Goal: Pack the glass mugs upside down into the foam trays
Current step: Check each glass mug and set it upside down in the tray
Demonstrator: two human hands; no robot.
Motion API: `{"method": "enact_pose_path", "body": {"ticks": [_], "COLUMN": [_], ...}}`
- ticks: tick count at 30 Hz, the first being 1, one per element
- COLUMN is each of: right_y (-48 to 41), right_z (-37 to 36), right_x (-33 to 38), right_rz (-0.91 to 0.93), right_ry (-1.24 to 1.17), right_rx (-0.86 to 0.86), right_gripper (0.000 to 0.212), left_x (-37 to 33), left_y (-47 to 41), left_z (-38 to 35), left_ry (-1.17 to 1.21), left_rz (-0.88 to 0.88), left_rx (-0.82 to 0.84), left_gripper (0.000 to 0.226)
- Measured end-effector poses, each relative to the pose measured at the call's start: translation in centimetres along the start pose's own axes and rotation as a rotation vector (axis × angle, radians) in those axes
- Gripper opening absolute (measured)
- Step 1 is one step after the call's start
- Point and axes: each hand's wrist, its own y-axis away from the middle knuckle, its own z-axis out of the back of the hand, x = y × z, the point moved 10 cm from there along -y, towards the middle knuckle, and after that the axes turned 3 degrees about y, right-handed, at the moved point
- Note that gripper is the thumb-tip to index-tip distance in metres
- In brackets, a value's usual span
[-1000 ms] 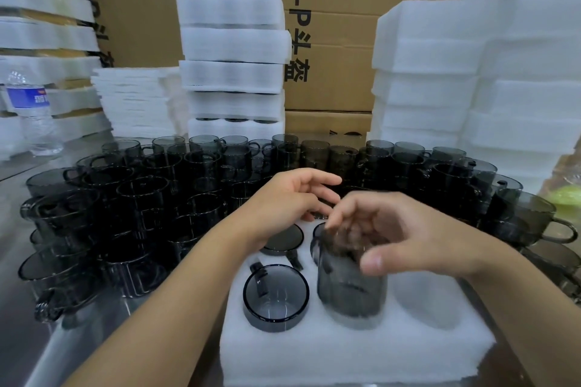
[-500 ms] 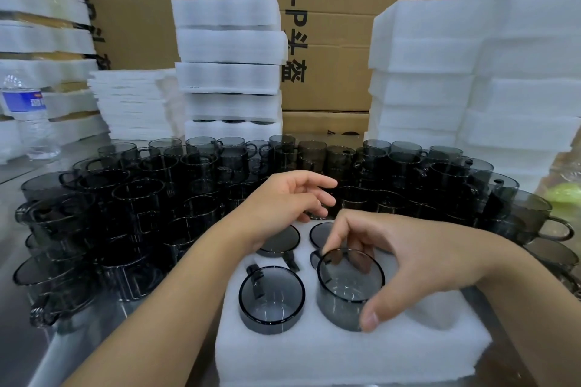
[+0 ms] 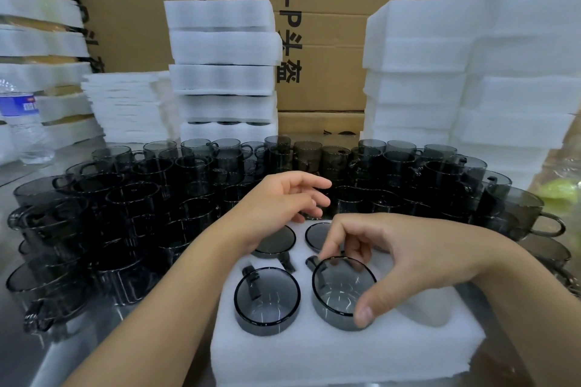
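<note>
A white foam tray [image 3: 330, 355] lies in front of me with several smoky glass mugs upside down in its holes. My right hand [image 3: 386, 248] pinches the front middle mug [image 3: 342, 292] between thumb and fingers; this mug sits deep in its hole. To its left sits another inverted mug [image 3: 267, 295]. Two more mug bottoms [image 3: 276, 240] show in the back row, partly under my hands. My left hand [image 3: 283, 198] hovers over the tray's back edge with relaxed fingers, holding nothing. An empty hole [image 3: 421, 308] lies at the front right.
Many loose upright grey mugs [image 3: 141, 198] crowd the metal table left and behind the tray. Stacks of foam trays [image 3: 223, 66] and foam [image 3: 440, 72] stand at the back before cardboard boxes [image 3: 330, 25]. A water bottle [image 3: 22, 129] stands far left.
My right hand has pushed the mug down from standing tall above the foam into its hole. My left hand has stayed hovering near the back row.
</note>
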Motion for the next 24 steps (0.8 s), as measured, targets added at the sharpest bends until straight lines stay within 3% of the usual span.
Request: {"method": "enact_pose_path", "body": {"ticks": [6, 18, 21, 24], "right_y": [-0.2, -0.4, -0.4, 2.0], "right_z": [0.0, 0.8, 3.2, 8.3], "right_x": [-0.3, -0.3, -0.3, -2.5], "right_rz": [-0.029, 0.026, 0.070, -0.021], "right_ry": [0.125, 0.109, 0.060, 0.106], "right_rx": [-0.019, -0.106, -0.340, -0.842], "right_gripper": [0.050, 0.039, 0.033, 0.020], "left_x": [0.0, 0.0, 0.0, 0.1], "left_y": [0.0, -0.1, -0.1, 0.0], "left_z": [0.0, 0.0, 0.1, 0.1], "left_ry": [-0.004, -0.021, -0.021, -0.015], "left_rz": [-0.002, -0.001, 0.002, 0.005], "left_rx": [0.004, 0.006, -0.003, -0.009], "left_gripper": [0.036, 0.035, 0.035, 0.037]}}
